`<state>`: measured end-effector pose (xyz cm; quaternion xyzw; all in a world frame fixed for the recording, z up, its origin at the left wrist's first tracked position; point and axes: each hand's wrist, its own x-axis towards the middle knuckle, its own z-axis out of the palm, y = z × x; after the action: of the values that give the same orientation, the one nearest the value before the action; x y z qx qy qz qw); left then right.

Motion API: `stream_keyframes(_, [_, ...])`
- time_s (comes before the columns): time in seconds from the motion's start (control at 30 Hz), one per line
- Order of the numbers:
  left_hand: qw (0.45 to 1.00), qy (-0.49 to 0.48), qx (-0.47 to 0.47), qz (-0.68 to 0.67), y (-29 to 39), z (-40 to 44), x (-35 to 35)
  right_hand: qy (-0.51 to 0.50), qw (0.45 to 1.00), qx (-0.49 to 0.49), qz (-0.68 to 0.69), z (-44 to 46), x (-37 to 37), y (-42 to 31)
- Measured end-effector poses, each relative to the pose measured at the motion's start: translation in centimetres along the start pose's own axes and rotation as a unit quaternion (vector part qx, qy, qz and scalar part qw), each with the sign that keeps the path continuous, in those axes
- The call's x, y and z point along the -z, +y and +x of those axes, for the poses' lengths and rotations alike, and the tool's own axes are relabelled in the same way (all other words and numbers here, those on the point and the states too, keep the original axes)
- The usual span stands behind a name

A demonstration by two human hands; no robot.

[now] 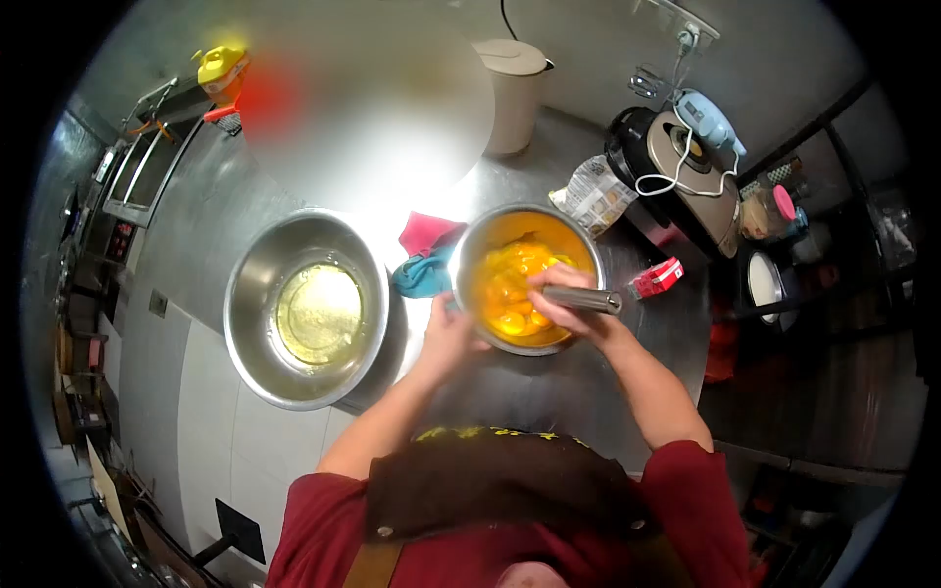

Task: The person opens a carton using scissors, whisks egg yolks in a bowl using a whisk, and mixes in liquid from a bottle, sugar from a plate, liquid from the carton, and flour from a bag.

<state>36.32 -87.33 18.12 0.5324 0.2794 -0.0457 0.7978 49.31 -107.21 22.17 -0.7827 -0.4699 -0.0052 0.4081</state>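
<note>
Dark apron (490, 485) on the near side of the yolk bowl (572, 238); right fingers (563, 275) closed round a metal handle (588, 299) over it, left fingers (440, 307) by its left wall, grip unclear; yolks (515, 289) inside, blending seemingly unfinished; pale liquid (319, 314) already separate in the basin (252, 304) to its left.

Left hand (451, 336) and right hand (570, 306): two, both mine. Left bowl (251, 294) and right bowl (520, 219): two, both metal. Pink cloth (426, 233) and teal cloth (421, 277): two. Egg yolks (529, 259): several, overlapping so that I cannot give an exact number. Metal handle (583, 299), beige pitcher (514, 103), cooker (668, 157), pale-blue mixer (708, 120), red box (657, 278), yellow jug (221, 67): one of each.
</note>
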Motion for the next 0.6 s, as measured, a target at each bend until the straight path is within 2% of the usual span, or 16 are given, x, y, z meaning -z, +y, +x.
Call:
stream_keyframes(0.03, [1.000, 0.004, 0.004, 0.000, 0.0, -0.1, 0.2, -0.004, 1.000, 0.001, 0.003, 0.1, 0.2, 0.4])
stream_keyframes(0.07, [1.000, 0.008, 0.008, -0.002, -0.2, -0.2, 0.5, 0.011, 0.984, -0.158, 0.086, 0.1, 0.7, 0.9])
stream_keyframes(0.1, [1.000, 0.004, 0.001, -0.001, -0.4, -0.3, 0.6, 0.024, 0.935, -0.314, 0.164, 0.1, 1.2, 1.5])
stream_keyframes(0.17, [1.000, -0.012, -0.018, 0.006, -0.5, 0.0, 0.7, 0.077, 0.981, -0.176, 0.024, 1.8, 1.4, 1.5])
stream_keyframes(0.23, [1.000, -0.011, -0.019, 0.003, -0.7, 0.0, 0.7, 0.019, 0.998, 0.044, -0.052, 1.2, -1.3, 1.5])
stream_keyframes(0.3, [1.000, 0.002, -0.015, 0.010, -0.9, 0.5, 1.0, -0.056, 0.997, 0.034, 0.033, 0.5, -0.1, -1.1])
stream_keyframes(0.33, [1.000, 0.003, -0.013, 0.008, -0.8, 0.4, 1.2, -0.057, 0.988, -0.124, 0.074, 0.0, 0.9, -0.7])
stream_keyframes(0.37, [1.000, 0.001, -0.015, 0.011, -0.9, 0.3, 1.4, -0.057, 0.951, -0.281, 0.113, -0.7, 2.2, 0.0])
stream_keyframes(0.4, [1.000, -0.002, -0.019, 0.013, -0.9, 0.2, 1.3, -0.033, 0.909, -0.397, 0.125, 0.2, 3.7, -0.4])
stream_keyframes(0.43, [1.000, -0.005, -0.018, 0.011, -0.9, 0.1, 1.2, -0.002, 0.898, -0.408, 0.163, -0.2, 4.0, 0.0])
stream_keyframes(0.47, [1.000, -0.007, -0.020, 0.004, -0.7, 0.0, 0.9, 0.008, 0.956, -0.276, 0.101, -0.8, 3.1, 0.2])
stream_keyframes(0.5, [1.000, -0.008, -0.023, -0.001, -0.4, -0.1, 0.8, 0.018, 0.990, -0.136, 0.037, -1.3, 2.0, -0.3])
stream_keyframes(0.53, [1.000, -0.009, -0.026, -0.001, -0.1, -0.2, 0.8, -0.043, 0.996, -0.083, -0.007, -1.9, 2.0, -0.8])
stream_keyframes(0.57, [1.000, -0.010, -0.026, 0.000, 0.0, -0.1, 0.8, -0.041, 0.996, -0.083, -0.007, -1.7, 2.7, -0.8])
stream_keyframes(0.6, [1.000, -0.009, -0.022, 0.009, 0.0, -0.2, 0.9, -0.006, 0.970, -0.239, 0.043, -1.6, 3.7, -0.5])
